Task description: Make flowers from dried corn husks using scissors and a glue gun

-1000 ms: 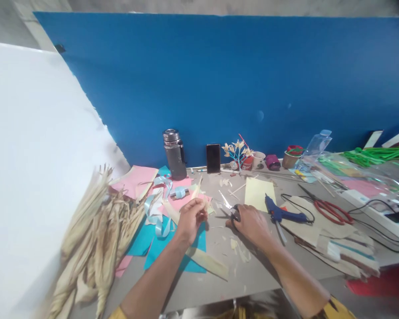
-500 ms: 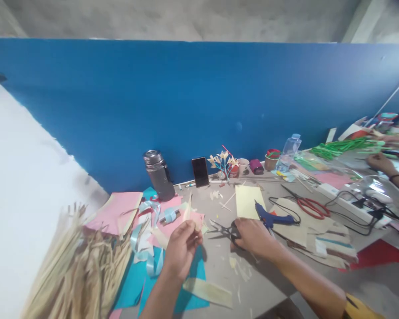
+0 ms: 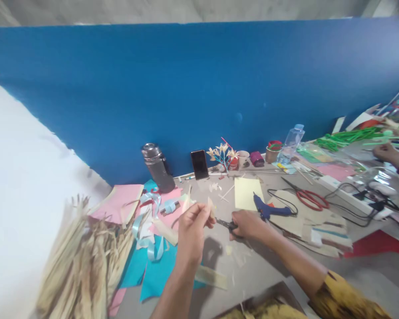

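Note:
My left hand pinches a small pale piece of corn husk that sticks up past the fingertips. In my right hand is a pair of small dark scissors, its blades close together at the lower edge of the husk piece. Whether the blades touch the husk I cannot tell. Under my hands, a flat husk strip lies on the grey table among pale scraps. A blue glue gun rests just beyond my right hand.
Dried husks are heaped at the left beside blue paper. A flask, a phone and husk flowers stand along the wall. Red-handled scissors and a power strip lie right. A co-worker's hand shows far right.
My left hand has moved right and up towards the scissors with the husk piece. The scissor blades, spread apart before, have come together at the husk. The view has tilted down slightly.

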Demonstrator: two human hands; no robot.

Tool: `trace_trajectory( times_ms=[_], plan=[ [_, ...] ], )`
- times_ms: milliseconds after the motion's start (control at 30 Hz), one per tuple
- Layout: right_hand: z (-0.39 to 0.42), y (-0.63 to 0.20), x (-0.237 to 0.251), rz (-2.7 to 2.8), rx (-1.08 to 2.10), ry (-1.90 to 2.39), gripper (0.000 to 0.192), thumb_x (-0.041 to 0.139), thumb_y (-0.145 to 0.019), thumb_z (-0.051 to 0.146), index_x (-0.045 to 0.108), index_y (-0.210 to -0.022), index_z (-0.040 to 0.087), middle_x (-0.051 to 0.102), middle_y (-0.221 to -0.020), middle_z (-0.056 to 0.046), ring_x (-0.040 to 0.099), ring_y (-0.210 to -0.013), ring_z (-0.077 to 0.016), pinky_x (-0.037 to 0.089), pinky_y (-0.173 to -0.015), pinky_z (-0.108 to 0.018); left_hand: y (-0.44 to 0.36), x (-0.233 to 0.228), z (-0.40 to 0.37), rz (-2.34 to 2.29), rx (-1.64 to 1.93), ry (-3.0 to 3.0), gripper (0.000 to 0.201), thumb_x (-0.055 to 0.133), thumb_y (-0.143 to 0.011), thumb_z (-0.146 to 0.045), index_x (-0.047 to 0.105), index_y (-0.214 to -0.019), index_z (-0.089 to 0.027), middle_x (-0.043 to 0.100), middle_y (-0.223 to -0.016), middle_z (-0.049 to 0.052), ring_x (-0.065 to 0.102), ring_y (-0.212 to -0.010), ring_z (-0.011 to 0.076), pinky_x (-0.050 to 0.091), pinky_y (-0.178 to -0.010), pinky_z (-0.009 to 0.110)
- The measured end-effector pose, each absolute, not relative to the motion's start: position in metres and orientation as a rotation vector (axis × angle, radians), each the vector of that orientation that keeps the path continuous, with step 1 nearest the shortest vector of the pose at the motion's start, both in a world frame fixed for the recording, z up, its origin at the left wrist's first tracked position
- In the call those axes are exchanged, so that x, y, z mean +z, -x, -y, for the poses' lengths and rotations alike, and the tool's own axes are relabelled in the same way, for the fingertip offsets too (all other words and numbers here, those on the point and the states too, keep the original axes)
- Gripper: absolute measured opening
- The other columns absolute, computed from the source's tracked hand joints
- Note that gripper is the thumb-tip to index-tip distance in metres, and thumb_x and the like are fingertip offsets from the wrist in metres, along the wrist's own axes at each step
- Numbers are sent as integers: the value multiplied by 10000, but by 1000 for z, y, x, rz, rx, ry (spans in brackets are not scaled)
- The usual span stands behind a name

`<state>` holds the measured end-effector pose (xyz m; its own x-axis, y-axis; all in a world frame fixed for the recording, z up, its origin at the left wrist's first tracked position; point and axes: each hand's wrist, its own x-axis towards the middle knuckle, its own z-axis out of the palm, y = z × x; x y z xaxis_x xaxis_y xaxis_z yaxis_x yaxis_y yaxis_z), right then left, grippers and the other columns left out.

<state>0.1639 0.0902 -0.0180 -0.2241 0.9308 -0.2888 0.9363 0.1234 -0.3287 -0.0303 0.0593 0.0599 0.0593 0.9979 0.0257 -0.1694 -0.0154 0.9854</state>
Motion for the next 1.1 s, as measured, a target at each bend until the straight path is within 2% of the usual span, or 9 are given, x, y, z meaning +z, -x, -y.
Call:
trace_trajectory(
  times_ms=[200,367,633,700,800,967,1033,1100],
  plan=[
    [-84,-189,-15,-2517,-875,-1871,222,805,-678,259,659,-828,184,680,-816,-12,585,-725,-157,260,-559,-248,17,57,-60,-1031,1256,-1191,291,675,-829,-406,630,-653,-178,574,-627,3,523,-611,127,424,-625,237],
    [-74,-187,-17,-2493,-793,-1950,180,783,-724,287,658,-777,170,671,-784,-32,602,-745,-175,256,-577,-254,5,48,-60,-1020,1228,-1148,299,704,-802,-439,640,-675,-177,584,-635,-1,524,-609,124,431,-630,240],
    [-66,-169,-20,-2441,-698,-2055,343,740,-768,263,644,-1071,135,647,-1091,-150,644,-882,-241,320,-653,-273,-6,47,-60,-1032,1184,-1105,315,724,-774,-440,623,-648,-169,569,-622,-5,534,-597,121,442,-615,237],
    [-65,-169,-20,-2433,-697,-2051,323,739,-768,275,656,-1050,142,637,-1110,-155,646,-856,-239,317,-640,-275,-7,45,-61,-1040,1199,-1097,318,736,-764,-444,625,-651,-168,568,-626,-6,527,-591,117,444,-608,233],
    [-68,-174,-21,-2440,-719,-2001,266,751,-750,292,678,-966,155,666,-1017,-122,639,-841,-229,316,-628,-267,-9,40,-63,-1023,1211,-1086,329,743,-758,-451,617,-647,-168,567,-646,-6,526,-599,116,442,-600,229],
    [-73,-191,-10,-2560,-957,-1868,250,755,-690,220,697,-927,168,701,-911,-59,627,-816,-193,337,-619,-238,-8,32,-67,-1024,1188,-1115,320,718,-790,-454,623,-668,-173,571,-653,1,521,-617,127,442,-617,239],
    [-71,-194,3,-2661,-1120,-1928,201,698,-754,237,707,-944,173,708,-881,-46,624,-791,-181,367,-641,-236,-8,32,-66,-1058,1184,-1158,306,697,-810,-449,628,-686,-178,569,-651,0,518,-626,133,431,-622,240],
    [-67,-190,18,-2740,-1457,-2074,259,638,-840,350,698,-1020,174,703,-844,-36,606,-704,-159,393,-624,-235,-10,33,-65,-1109,1193,-1233,298,668,-836,-436,624,-685,-183,556,-639,-4,505,-634,135,419,-633,241]
  ],
)
